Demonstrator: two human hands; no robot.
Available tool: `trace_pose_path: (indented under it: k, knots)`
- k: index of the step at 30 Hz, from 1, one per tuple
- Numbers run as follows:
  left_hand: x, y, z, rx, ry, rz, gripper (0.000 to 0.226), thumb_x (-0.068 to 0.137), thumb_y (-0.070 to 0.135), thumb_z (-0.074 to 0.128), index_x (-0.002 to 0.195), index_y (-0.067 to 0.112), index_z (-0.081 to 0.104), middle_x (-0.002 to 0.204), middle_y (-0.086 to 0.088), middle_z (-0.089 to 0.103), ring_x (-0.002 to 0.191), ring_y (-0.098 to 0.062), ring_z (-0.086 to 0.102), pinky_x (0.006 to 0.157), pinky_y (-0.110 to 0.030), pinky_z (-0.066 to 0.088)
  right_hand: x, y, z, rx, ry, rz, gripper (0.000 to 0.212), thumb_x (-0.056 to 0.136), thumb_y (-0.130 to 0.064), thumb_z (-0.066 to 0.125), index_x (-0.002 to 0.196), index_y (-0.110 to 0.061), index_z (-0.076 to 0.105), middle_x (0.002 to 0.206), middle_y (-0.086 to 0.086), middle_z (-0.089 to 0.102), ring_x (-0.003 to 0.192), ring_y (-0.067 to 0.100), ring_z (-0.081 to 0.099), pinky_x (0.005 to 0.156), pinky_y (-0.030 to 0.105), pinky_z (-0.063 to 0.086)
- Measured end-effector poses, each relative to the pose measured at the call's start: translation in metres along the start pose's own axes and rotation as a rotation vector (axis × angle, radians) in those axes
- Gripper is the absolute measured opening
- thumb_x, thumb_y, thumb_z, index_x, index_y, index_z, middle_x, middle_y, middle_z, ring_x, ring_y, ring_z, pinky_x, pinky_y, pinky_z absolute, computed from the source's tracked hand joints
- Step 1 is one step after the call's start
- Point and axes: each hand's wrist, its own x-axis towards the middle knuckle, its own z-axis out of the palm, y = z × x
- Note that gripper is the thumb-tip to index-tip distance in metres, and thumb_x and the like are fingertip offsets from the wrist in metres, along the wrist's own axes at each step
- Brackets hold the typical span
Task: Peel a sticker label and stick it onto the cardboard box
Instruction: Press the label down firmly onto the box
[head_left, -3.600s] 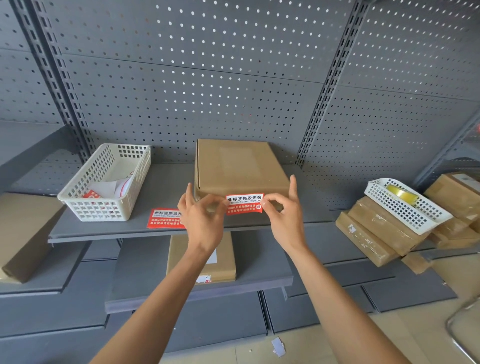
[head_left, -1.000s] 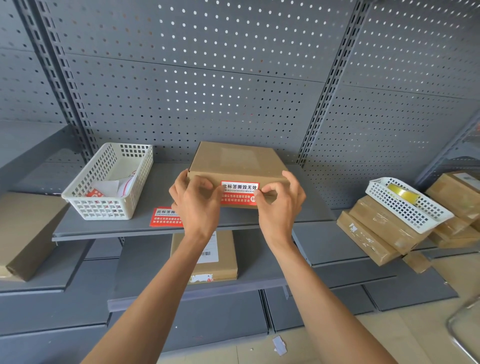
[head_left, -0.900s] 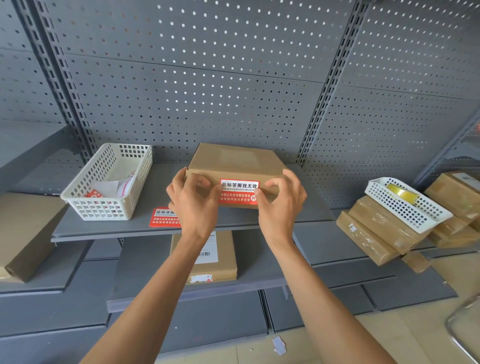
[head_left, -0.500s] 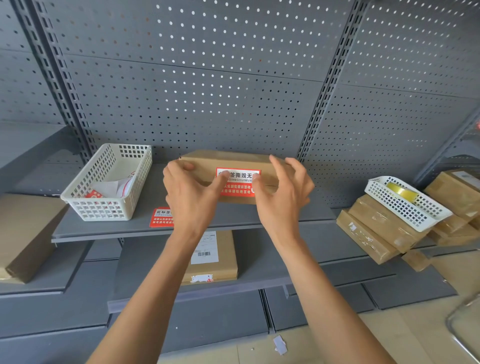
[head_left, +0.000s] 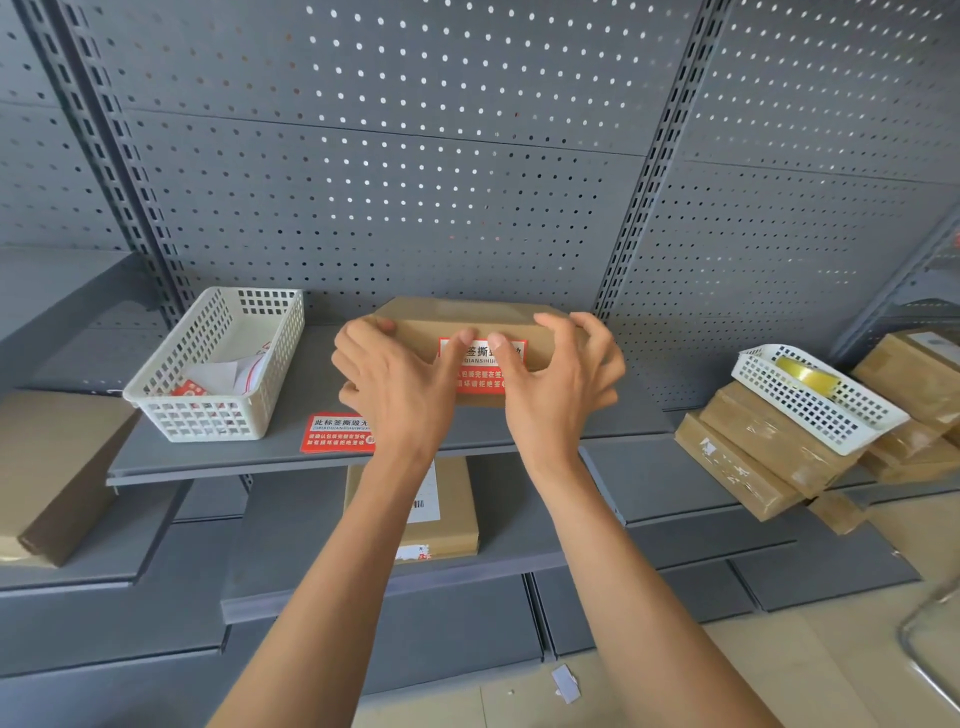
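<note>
The brown cardboard box (head_left: 457, 314) is on the grey shelf (head_left: 291, 395), tipped up so its narrow front face points at me. A red and white sticker label (head_left: 480, 371) is stuck on that face. My left hand (head_left: 395, 384) grips the box's left end and my right hand (head_left: 556, 384) grips its right end. Both thumbs press on the upper part of the label and hide some of its text.
A second red sticker (head_left: 337, 431) lies on the shelf near its front edge. A white basket (head_left: 171, 353) with paper scraps stands at the left. At the right, another white basket (head_left: 810, 410) rests on stacked taped boxes (head_left: 753, 457). A labelled box (head_left: 457, 514) lies on the lower shelf.
The label went from held in the air to stuck on the box's front face. The box tipped up and my hands spread to its ends, with thumbs rubbing across the label.
</note>
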Motion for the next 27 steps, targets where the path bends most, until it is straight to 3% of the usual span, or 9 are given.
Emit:
trace_pose_path:
  k: [8, 13, 17, 20, 23, 27]
  knots:
    - [0.005, -0.007, -0.007, -0.053, -0.033, 0.053, 0.057, 0.085, 0.055, 0.072, 0.117, 0.017, 0.045, 0.130, -0.005, 0.043, 0.124, -0.028, 0.039, 0.088, -0.040, 0.031, 0.006, 0.003, -0.004, 0.095, -0.017, 0.035, 0.020, 0.087, -0.042, 0.071, 0.106, -0.035, 0.072, 0.133, -0.013, 0.052, 0.132, 0.026, 0.034, 0.095, 0.045, 0.032]
    - [0.006, -0.010, -0.011, -0.148, -0.048, 0.051, 0.034, 0.088, 0.043, 0.073, 0.107, 0.023, 0.053, 0.126, 0.000, 0.044, 0.121, -0.023, 0.043, 0.091, -0.038, 0.033, 0.010, 0.007, -0.008, 0.134, -0.021, 0.085, 0.016, 0.089, -0.031, 0.070, 0.104, -0.036, 0.074, 0.129, -0.016, 0.052, 0.131, 0.024, 0.034, 0.100, 0.048, 0.034]
    - [0.008, -0.011, -0.013, -0.185, -0.056, 0.055, 0.027, 0.087, 0.040, 0.075, 0.100, 0.024, 0.057, 0.124, 0.000, 0.045, 0.121, -0.021, 0.044, 0.099, -0.041, 0.040, 0.011, 0.007, -0.009, 0.125, -0.033, 0.087, 0.018, 0.092, -0.027, 0.068, 0.106, -0.036, 0.074, 0.129, -0.015, 0.052, 0.131, 0.024, 0.034, 0.102, 0.050, 0.035]
    - [0.010, -0.010, -0.015, -0.173, -0.061, 0.071, 0.029, 0.085, 0.046, 0.073, 0.101, 0.028, 0.056, 0.125, -0.001, 0.046, 0.120, -0.022, 0.045, 0.100, -0.049, 0.043, 0.012, 0.006, -0.012, 0.106, -0.073, 0.039, 0.022, 0.093, -0.035, 0.066, 0.114, -0.035, 0.073, 0.134, -0.015, 0.051, 0.132, 0.025, 0.033, 0.103, 0.047, 0.033]
    - [0.013, -0.006, -0.020, -0.145, -0.082, 0.103, 0.040, 0.079, 0.056, 0.075, 0.105, 0.035, 0.053, 0.123, 0.005, 0.045, 0.117, -0.019, 0.048, 0.096, -0.049, 0.047, 0.016, 0.005, -0.017, 0.042, -0.137, -0.029, 0.037, 0.090, -0.045, 0.068, 0.126, -0.036, 0.067, 0.143, -0.015, 0.047, 0.135, 0.027, 0.031, 0.101, 0.043, 0.030]
    - [0.018, -0.006, -0.025, -0.126, -0.109, 0.170, 0.044, 0.075, 0.050, 0.082, 0.110, 0.037, 0.058, 0.127, 0.008, 0.047, 0.122, -0.018, 0.048, 0.099, -0.049, 0.047, 0.023, 0.007, -0.023, -0.004, -0.211, -0.076, 0.051, 0.089, -0.038, 0.072, 0.139, -0.035, 0.059, 0.156, -0.012, 0.039, 0.142, 0.033, 0.026, 0.107, 0.051, 0.027]
